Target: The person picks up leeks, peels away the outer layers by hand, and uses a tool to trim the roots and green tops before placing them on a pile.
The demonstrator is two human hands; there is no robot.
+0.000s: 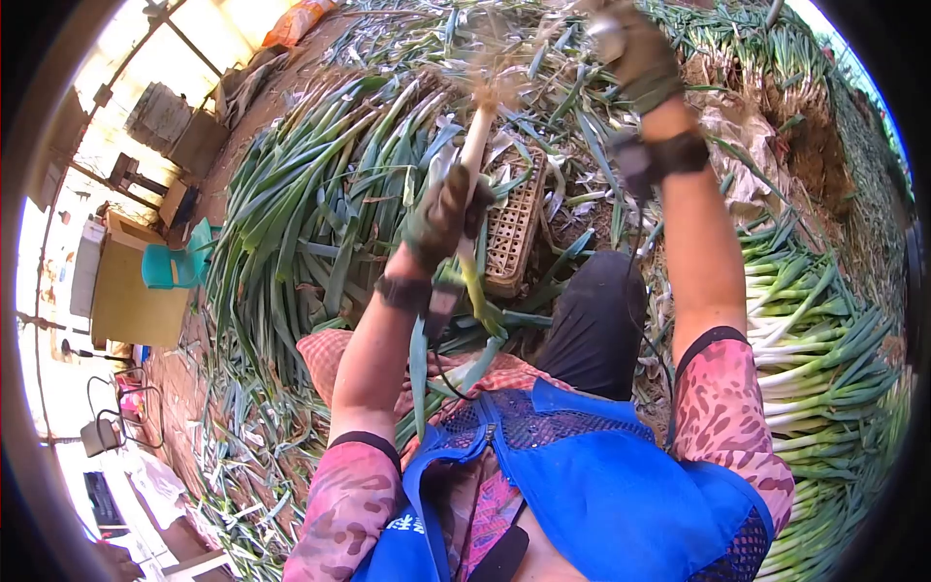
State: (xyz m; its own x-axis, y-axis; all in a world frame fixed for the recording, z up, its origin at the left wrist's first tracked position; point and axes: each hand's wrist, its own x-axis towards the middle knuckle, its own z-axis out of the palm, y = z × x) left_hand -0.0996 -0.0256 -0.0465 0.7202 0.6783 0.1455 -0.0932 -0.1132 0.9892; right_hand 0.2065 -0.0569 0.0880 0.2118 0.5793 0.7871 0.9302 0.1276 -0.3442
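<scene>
My gloved left hand is closed round the white stalk of a leek, held above a plastic crate. The leek's roots point up and away from me, blurred by motion, and its green leaves hang down toward my lap. Up at the top right, my gloved right hand is raised apart from the leek. Its fingers are curled and smeared; a small shiny thing shows at their edge, too blurred to name.
Untrimmed leeks lie heaped on the left. Rows of cleaned leeks line the right side. Leaf scraps cover the ground round my knee. A teal plastic chair and a yellowish board stand at the far left.
</scene>
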